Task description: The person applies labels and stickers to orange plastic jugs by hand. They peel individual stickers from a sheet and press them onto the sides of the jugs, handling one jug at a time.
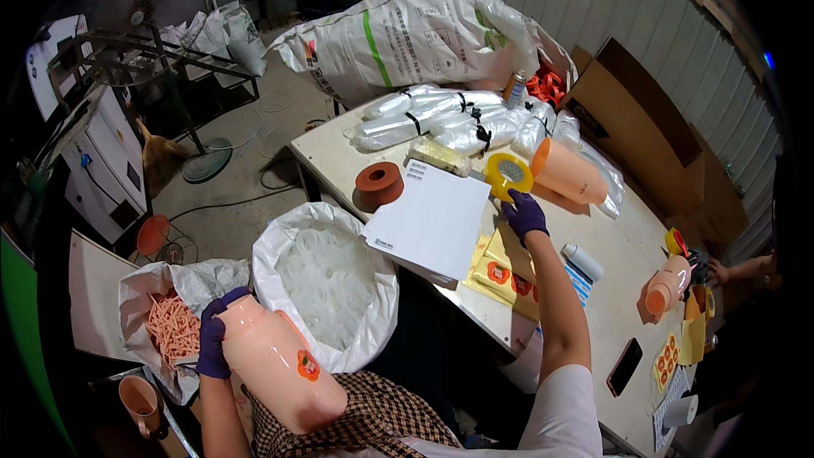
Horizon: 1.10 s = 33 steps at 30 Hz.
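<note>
My left hand [214, 335], in a purple glove, is closed around the neck end of a glossy pink thermos-flask shell [284, 365]. The shell lies tilted across my lap, its round orange-red sticker facing up. Over the table, my gloved right hand [524, 215] grips the near edge of a yellow roll of tape [509, 173]; its fingertips are partly hidden. Beside that roll lies a stack of white sheets [428, 216]. Yellow sticker sheets [502, 276] with red-orange labels are below my right wrist. A pink cylinder [570, 171] rests on its side right of the tape.
A white sack of translucent rings [326, 280] and a sack of pink strips [174, 326] stand left of the table. A brown-red roll [379, 184], plastic-wrapped bundles [441, 119], another pink shell [668, 284] and a phone [625, 366] lie on it. Another person's hand [719, 271] shows at right.
</note>
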Each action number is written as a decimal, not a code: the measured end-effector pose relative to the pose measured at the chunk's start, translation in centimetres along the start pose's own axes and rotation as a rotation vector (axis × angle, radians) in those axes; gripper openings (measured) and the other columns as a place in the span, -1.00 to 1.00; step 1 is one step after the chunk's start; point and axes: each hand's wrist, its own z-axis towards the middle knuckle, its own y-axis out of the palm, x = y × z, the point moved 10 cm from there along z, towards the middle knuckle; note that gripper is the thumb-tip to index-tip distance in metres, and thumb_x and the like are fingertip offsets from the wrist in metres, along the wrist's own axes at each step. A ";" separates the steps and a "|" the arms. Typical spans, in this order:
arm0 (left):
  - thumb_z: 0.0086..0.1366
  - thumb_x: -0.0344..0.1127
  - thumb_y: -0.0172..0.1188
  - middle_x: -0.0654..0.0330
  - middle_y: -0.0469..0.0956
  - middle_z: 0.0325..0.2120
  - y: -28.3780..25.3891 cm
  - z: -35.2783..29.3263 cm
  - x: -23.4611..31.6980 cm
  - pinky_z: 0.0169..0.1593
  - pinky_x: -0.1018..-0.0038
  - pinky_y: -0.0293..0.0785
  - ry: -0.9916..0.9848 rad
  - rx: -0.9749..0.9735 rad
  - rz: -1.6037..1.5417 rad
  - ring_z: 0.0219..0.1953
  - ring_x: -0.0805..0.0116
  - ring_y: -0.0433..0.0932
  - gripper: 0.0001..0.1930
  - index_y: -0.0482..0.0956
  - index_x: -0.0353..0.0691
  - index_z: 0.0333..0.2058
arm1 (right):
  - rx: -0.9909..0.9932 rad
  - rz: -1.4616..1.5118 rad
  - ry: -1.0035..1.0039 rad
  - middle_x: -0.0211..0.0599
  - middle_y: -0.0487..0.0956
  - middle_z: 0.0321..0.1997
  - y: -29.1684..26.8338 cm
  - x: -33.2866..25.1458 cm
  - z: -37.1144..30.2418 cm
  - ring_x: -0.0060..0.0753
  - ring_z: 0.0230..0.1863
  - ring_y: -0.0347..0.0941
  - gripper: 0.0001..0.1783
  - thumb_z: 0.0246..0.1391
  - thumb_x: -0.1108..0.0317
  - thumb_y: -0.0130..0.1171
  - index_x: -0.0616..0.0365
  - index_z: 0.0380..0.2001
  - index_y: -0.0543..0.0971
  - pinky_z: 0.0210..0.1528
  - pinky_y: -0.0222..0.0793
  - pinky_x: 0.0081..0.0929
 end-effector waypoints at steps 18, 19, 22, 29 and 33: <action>0.15 0.28 0.33 0.07 0.58 0.02 -5.4 -1.7 -2.2 0.11 0.31 0.54 0.019 0.137 -0.114 0.03 0.28 0.59 -0.13 0.46 -0.44 0.15 | -0.192 0.327 -0.763 -0.29 0.62 -0.16 -6.3 -25.2 -8.7 -0.13 -0.27 0.58 -0.56 0.02 0.34 0.36 -0.24 0.02 0.66 -0.24 0.53 -0.28; 0.14 0.27 0.35 0.07 0.59 0.01 -4.1 -1.5 -1.5 0.10 0.31 0.54 0.009 0.132 -0.120 0.02 0.27 0.59 -0.13 0.47 -0.43 0.15 | -0.229 0.304 -0.792 -0.32 0.62 -0.19 -5.9 -26.1 -9.1 -0.16 -0.28 0.58 -0.62 0.03 0.26 0.37 -0.27 -0.02 0.68 -0.26 0.53 -0.28; 0.08 0.28 0.38 0.07 0.61 -0.03 -2.0 -1.3 0.0 0.08 0.32 0.56 -0.020 0.161 -0.135 -0.02 0.27 0.61 -0.13 0.50 -0.40 0.12 | -0.309 0.271 -0.821 -0.38 0.62 -0.23 -3.4 -26.2 -9.1 -0.22 -0.29 0.58 -0.74 0.07 0.11 0.38 -0.29 -0.14 0.73 -0.28 0.52 -0.30; 0.05 0.31 0.37 0.06 0.63 -0.07 -3.1 -1.1 -0.9 0.07 0.34 0.56 0.000 0.131 -0.088 -0.05 0.27 0.63 -0.12 0.52 -0.40 0.10 | -0.388 0.438 -0.687 -0.40 0.62 -0.26 0.5 -25.4 -8.2 -0.29 -0.28 0.60 -0.77 0.08 0.14 0.36 -0.30 -0.16 0.76 -0.22 0.55 -0.37; 0.07 0.28 0.37 0.05 0.63 -0.06 -2.7 -1.0 -0.4 0.08 0.33 0.55 0.001 0.132 -0.097 -0.04 0.27 0.63 -0.14 0.53 -0.42 0.09 | -0.343 0.454 -0.643 -0.40 0.63 -0.25 0.8 -25.4 -8.2 -0.33 -0.32 0.61 -0.75 0.07 0.16 0.37 -0.33 -0.14 0.76 -0.23 0.56 -0.43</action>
